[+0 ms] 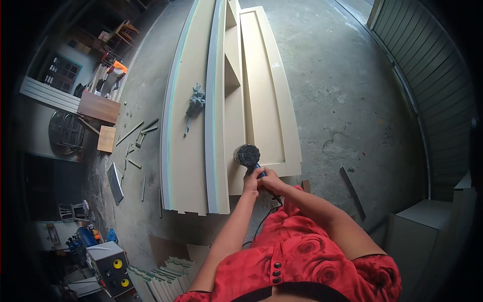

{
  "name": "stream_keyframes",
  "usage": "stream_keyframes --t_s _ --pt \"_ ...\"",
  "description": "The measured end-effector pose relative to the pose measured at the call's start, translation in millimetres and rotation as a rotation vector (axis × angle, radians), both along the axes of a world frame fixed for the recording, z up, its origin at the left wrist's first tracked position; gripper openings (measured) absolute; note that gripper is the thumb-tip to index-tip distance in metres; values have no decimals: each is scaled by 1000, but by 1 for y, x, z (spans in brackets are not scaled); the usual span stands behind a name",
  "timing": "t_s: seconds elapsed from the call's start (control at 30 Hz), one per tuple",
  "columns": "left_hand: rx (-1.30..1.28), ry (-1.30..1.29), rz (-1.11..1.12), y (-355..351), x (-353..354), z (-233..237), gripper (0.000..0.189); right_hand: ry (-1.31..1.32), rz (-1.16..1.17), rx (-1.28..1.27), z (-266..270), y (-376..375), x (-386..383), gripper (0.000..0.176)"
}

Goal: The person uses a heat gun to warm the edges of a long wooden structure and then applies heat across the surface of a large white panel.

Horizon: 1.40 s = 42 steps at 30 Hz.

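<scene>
Both of my hands are together near the middle of the view, wrapped round the handle of a power tool [247,155] with a round black head and a blue body. My left hand [251,182] is on the left side of the handle, and my right hand [270,180] is against it on the right. The tool's head is over the near end of a long cream cabinet [234,118], beside a recessed cream panel [269,100]. Whether it touches the surface I cannot tell. A crumpled grey-green cloth or glove [196,98] lies on the cabinet's left board.
Scrap strips [135,133] and a metal piece [115,182] lie on the concrete floor at left. Stacked boards [163,274] and a speaker box [108,261] stand at lower left. A dark strip [353,194] lies at right, near a pale cabinet [420,224]. A black cable runs beside me.
</scene>
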State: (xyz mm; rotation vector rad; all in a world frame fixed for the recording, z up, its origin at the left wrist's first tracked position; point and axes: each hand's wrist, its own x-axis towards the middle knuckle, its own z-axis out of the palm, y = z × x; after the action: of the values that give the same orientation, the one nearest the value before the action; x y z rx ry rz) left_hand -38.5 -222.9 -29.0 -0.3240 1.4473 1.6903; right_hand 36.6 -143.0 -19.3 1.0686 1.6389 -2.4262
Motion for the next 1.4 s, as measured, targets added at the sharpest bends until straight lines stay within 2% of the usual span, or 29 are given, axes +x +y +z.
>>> stream_keyframes --t_s 0.07,0.3,0.43,0.67,0.83,1.33,1.4 --pt "-17 1 -8 4 0 0 33 -2 -8 -67 5 5 0 41" --pt "-28 48 71 51 -6 31 26 22 21 -10 5 47 -16 38" --pt "14 136 75 111 -36 37 27 74 98 -49 20 114 -49 32" --pt "8 157 201 222 -90 39 27 117 199 -44 24 233 -114 41" --pt "-47 140 244 269 -117 30 28 127 263 -60 13 282 -144 41" --pt "-71 65 370 290 -137 2 30 119 309 -12 -8 309 -169 41" --pt "-78 52 376 290 -138 2 31 104 366 1 -8 311 -170 35"
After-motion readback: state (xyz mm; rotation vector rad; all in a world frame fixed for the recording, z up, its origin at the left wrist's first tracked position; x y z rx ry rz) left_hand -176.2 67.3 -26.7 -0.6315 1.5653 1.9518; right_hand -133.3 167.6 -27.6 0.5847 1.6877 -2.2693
